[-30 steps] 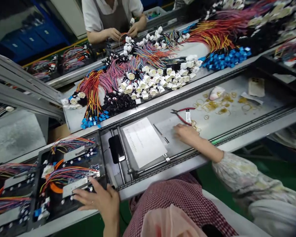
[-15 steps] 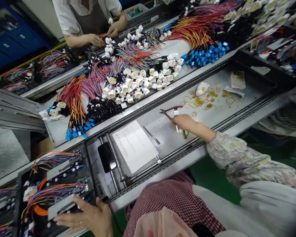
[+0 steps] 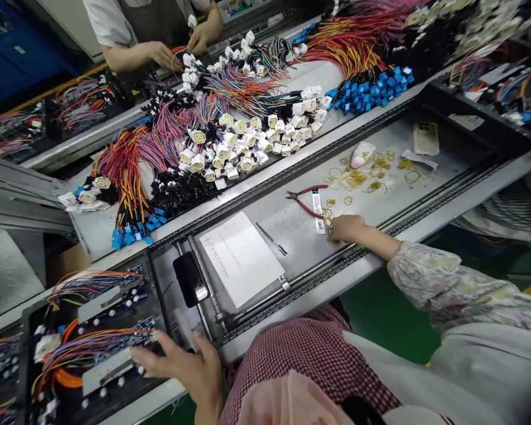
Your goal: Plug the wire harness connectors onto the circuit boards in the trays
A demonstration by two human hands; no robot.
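Note:
My left hand has its fingers spread and holds nothing, over the near right edge of a black tray with wired boards and orange cable. My right hand is low over the metal worktop, its fingers curled together at a small item mostly hidden under the fingertips. Just left of those fingertips lie diagonal cutters with red handles, jaws pointing left. One handle crosses a white printed label strip. Yellow rubber bands are scattered beyond the hand.
A written sheet, a pen and a black phone lie left of the cutters. Heaped wire harnesses with white connectors and blue connectors fill the raised shelf. Across it, a co-worker's hands handle wires.
My right hand has left the cutters' handle and shifted right and slightly nearer, to the small item. My left hand has slid right, away from the tray's middle.

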